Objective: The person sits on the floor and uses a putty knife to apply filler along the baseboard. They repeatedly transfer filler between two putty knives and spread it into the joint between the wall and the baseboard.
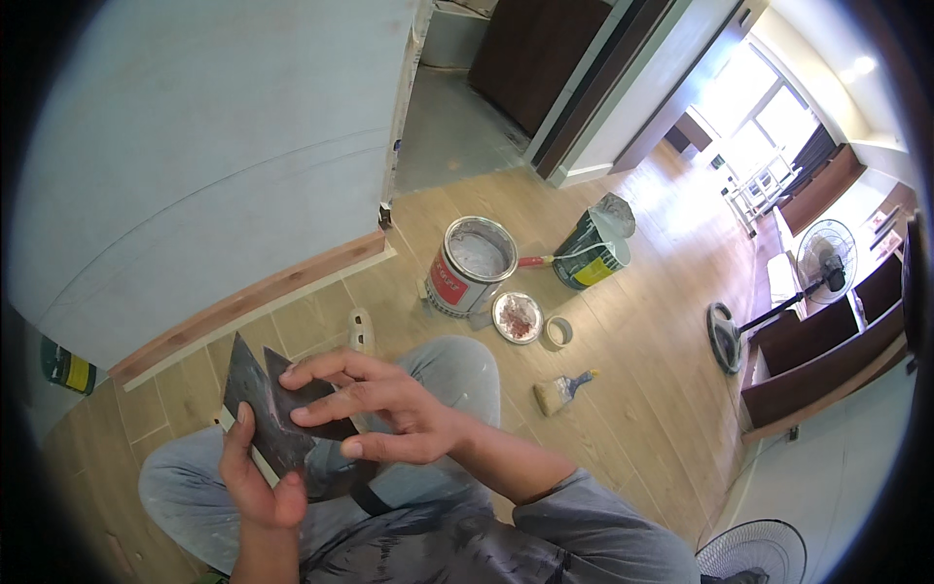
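Observation:
Over my lap, my left hand grips a wide, dark putty scraper by its pale back edge, thumb and fingers on either side. A second dark scraper blade lies against it at an angle. My right hand holds this second blade, with its fingertips and thumb along the surface. Both blades look smeared and worn. The palms partly hide where the two blades cross.
Ahead on the wood floor stand an open can of grey paste and a dark green bucket. Near them lie a stained lid, a tape roll and a paintbrush. A wall borders the left; a standing fan is at right.

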A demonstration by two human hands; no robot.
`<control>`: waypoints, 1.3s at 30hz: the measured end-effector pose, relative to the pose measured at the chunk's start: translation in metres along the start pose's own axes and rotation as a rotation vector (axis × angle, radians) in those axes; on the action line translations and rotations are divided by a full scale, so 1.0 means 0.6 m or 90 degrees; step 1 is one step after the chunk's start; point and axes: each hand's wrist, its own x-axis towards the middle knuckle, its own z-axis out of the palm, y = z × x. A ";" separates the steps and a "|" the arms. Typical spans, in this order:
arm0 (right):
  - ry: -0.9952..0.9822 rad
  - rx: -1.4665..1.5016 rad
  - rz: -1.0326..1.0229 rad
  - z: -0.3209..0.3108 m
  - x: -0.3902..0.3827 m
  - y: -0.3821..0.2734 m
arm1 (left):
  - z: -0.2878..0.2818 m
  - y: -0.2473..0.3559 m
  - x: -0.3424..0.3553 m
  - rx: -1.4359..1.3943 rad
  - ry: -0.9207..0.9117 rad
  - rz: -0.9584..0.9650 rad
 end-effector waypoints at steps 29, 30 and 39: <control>0.012 -0.247 0.144 -0.103 -0.011 -0.049 | -0.038 0.041 0.055 0.227 0.028 0.229; 0.064 -0.109 0.119 -0.094 -0.016 -0.028 | -0.038 0.035 0.062 0.157 0.076 0.193; 0.150 0.213 0.052 0.019 -0.013 0.066 | -0.005 -0.005 0.039 0.010 -0.021 -0.050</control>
